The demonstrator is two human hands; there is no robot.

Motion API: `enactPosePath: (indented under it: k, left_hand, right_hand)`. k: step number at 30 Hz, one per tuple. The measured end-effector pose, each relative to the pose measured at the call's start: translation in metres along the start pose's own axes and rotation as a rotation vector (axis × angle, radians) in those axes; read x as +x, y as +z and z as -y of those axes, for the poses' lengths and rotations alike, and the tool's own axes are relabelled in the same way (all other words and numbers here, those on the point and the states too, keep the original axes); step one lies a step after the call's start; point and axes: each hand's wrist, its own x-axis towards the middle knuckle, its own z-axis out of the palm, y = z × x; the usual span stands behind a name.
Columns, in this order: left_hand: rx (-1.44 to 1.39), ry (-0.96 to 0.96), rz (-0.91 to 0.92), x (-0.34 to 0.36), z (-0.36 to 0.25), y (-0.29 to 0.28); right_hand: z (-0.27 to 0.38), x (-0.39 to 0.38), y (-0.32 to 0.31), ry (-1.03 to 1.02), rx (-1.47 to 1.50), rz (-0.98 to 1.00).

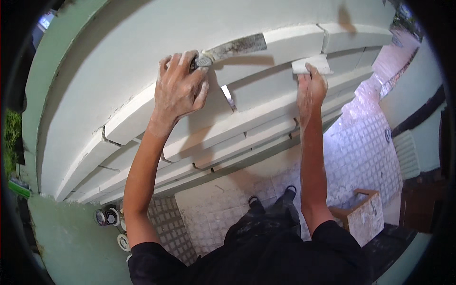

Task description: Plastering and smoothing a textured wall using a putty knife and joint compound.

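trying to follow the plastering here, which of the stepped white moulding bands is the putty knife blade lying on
The top, widest band, directly under the flat wall. The putty knife in the left hand lies flat along its face, while the right hand presses a white block one step lower.

Two hands work on a white stepped wall moulding, seen from above.

The left hand [179, 90], dusty with white, grips the handle of a putty knife [231, 49]; its flat blade lies on the white moulding [285, 45] and points to 2 o'clock. At 3 o'clock from it, well apart, the right hand [311, 88] presses a small white block [311, 64] on the moulding. At 6 o'clock, far below, are the tiled floor [365, 142], a wooden box [365, 216] and small paint cans [107, 217].
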Motion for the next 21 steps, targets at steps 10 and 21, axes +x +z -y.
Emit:
enactPosePath:
  k: [10, 21]
  left_hand:
    - [0.028, -0.047, 0.006, -0.004, -0.007, 0.005]
    - [0.074, -0.006, -0.058, -0.003, -0.008, 0.013]
  right_hand:
    - [-0.065, -0.109, 0.048, 0.074, -0.059, -0.182]
    - [-0.062, -0.107, 0.041, 0.147, 0.036, -0.115]
